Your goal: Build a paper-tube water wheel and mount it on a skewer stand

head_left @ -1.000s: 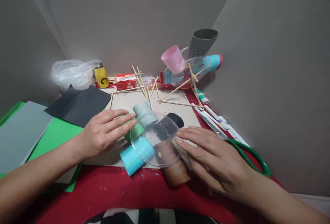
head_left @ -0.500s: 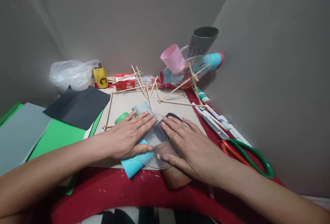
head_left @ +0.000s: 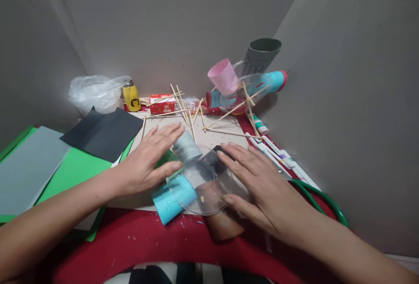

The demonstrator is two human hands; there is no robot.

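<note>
A clear round plastic lid (head_left: 204,175) lies over several paper tubes that fan out from under it. Of these, a blue tube (head_left: 172,201) points to the front left, a brown tube (head_left: 225,227) to the front, a pale grey-blue tube (head_left: 186,142) to the back, and a black one (head_left: 214,157) to the back right. A green piece is partly covered by my left hand (head_left: 152,157), which hovers at the lid's left side with fingers stretched. On the other side, my right hand (head_left: 253,183) is spread beside the lid's right rim; whether it touches cannot be seen.
Wooden stick frames (head_left: 225,131) stand behind on the pale board (head_left: 157,122). Left are black paper (head_left: 104,131) and green sheets (head_left: 78,170). A pink paper cup (head_left: 224,76) and grey tube (head_left: 263,53) rise at the back right. Green-handled scissors (head_left: 327,199) and white pens (head_left: 301,172) lie right.
Both hands have moved apart from the lid's top, the left hand leftward and the right hand rightward. More of the lid and tubes now shows. The view has shifted slightly.
</note>
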